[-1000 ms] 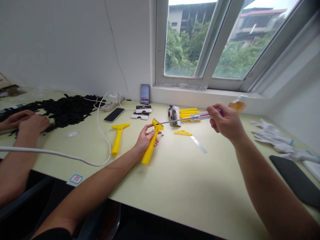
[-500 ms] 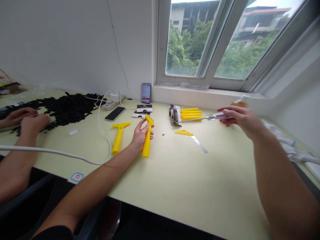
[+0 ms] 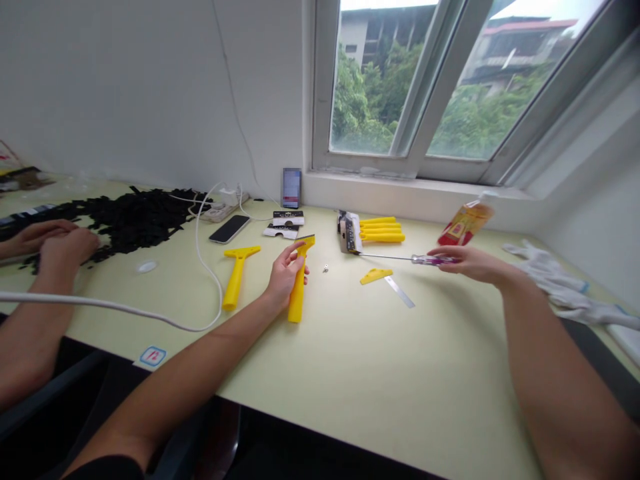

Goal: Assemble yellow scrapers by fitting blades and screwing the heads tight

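My left hand (image 3: 286, 275) is closed around a yellow scraper (image 3: 297, 293), whose T-shaped head points up and to the right. Between finger and thumb, my right hand (image 3: 473, 261) grips the clear and purple handle of a screwdriver (image 3: 425, 259). Its long shaft reaches left, low over the table, with the tip by a black and white package (image 3: 349, 233). In front of the shaft lie a yellow head piece (image 3: 377, 276) and a thin metal blade (image 3: 400, 292). Tiny screws (image 3: 325, 268) rest between my hands. Another yellow scraper (image 3: 237, 277) lies left of my left hand.
Several yellow handles (image 3: 383, 229) lie at the back beside the package. A bottle (image 3: 465, 223) and white gloves (image 3: 550, 277) are at right. Leftward are a phone (image 3: 230, 229), a white cable (image 3: 150, 314), a black heap (image 3: 137, 217) and another person's hands (image 3: 67, 243).
The screwdriver and my right hand have come down, lower and nearer. The yellow head piece has turned and shifted beside the blade. The scraper in my left hand has swivelled, its head now further right.
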`<state>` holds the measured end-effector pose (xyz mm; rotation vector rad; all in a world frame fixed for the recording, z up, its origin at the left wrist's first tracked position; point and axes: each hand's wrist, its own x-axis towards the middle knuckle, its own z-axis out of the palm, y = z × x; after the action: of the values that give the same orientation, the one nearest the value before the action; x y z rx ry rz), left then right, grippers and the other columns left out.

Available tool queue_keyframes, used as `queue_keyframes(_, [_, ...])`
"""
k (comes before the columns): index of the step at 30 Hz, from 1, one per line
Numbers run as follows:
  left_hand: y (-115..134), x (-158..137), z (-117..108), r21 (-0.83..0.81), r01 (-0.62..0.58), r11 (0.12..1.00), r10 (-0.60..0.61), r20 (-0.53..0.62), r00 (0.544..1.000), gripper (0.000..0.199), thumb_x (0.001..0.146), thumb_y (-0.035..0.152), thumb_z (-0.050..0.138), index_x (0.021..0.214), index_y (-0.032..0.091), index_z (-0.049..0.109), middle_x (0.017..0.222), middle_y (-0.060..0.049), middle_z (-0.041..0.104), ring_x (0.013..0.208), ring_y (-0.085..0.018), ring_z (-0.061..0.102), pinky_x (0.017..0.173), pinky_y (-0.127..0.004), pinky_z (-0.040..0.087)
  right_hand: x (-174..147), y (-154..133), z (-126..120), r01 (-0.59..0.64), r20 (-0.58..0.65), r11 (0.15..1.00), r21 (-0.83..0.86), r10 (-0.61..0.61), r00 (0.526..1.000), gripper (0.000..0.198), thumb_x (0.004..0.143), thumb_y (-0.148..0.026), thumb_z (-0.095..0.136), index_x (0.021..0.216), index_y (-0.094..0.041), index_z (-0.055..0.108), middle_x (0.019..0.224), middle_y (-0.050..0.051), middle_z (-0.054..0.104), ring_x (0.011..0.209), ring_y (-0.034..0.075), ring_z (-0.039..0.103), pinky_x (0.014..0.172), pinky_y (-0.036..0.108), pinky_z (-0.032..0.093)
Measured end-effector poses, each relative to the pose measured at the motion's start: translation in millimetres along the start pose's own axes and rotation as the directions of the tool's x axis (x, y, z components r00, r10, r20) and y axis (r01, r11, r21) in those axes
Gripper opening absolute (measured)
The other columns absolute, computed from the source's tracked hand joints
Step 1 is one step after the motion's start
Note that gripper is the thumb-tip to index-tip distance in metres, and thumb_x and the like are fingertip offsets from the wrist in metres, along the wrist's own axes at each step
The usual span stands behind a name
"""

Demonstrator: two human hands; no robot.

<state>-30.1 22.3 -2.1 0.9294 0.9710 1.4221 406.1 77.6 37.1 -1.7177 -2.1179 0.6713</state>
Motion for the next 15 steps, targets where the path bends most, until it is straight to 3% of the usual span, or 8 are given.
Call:
queue_keyframes(3, [-5,1,0,0.038,-0.047,0.998,0.048,-0.027,0.998,0.044,0.072,0.025,0.073,0.111,0.024,0.052,0.094,0.000,0.055,0.057,-0.008,0.058,0.043,-0.021,0.047,5,16,5,-0.029,-0.011,0.998,-0.054,0.028,1.000,0.041,0.063,-0.041,0.069,0.097,-0.019,0.074,0.095,0.010,0.075,0.085,0.030,0.069,0.078,0.043,0.055])
queue_keyframes(6, [-8,1,0,0.059,-0.090,0.994,0.092,-0.038,0.995,0.040,0.071,0.027,0.073,0.098,0.023,0.044,0.097,0.001,0.054,0.056,-0.008,0.058,0.042,-0.020,0.047,9,5,11,-0.069,-0.074,0.991,-0.113,0.061,0.995,0.040,0.064,-0.043,0.071,0.096,-0.018,0.074,0.100,0.013,0.074,0.089,0.032,0.069,0.077,0.045,0.054])
queue_keyframes(9, [-7,-1,2,0.136,-0.114,0.984,0.112,0.023,0.993,0.038,0.071,0.031,0.074,0.088,0.021,0.042,0.102,-0.001,0.057,0.058,-0.008,0.060,0.044,-0.020,0.046,9,-45,21,-0.019,-0.178,1.000,-0.023,0.015,0.984,0.044,0.070,-0.047,0.069,0.103,-0.019,0.070,0.111,0.014,0.071,0.102,0.031,0.066,0.086,0.046,0.052])
queue_keyframes(12, [0,-7,9,0.264,-0.181,0.947,0.139,0.167,0.976,0.035,0.072,0.033,0.075,0.083,0.020,0.045,0.113,-0.006,0.061,0.063,-0.009,0.062,0.050,-0.021,0.048,2,-118,39,0.109,-0.091,0.937,0.332,-0.083,0.992,0.057,0.080,-0.052,0.064,0.126,-0.018,0.057,0.112,0.014,0.071,0.102,0.026,0.067,0.086,0.042,0.054])
queue_keyframes(15, [5,-15,20,0.380,-0.336,0.862,0.220,0.317,0.922,0.021,0.078,0.029,0.071,0.085,0.021,0.053,0.117,-0.008,0.064,0.070,-0.012,0.064,0.064,-0.026,0.052,-8,-173,58,0.143,0.048,0.850,0.507,-0.194,0.980,0.064,0.080,-0.049,0.068,0.134,-0.021,0.050,0.116,0.012,0.069,0.100,0.023,0.068,0.085,0.038,0.055])
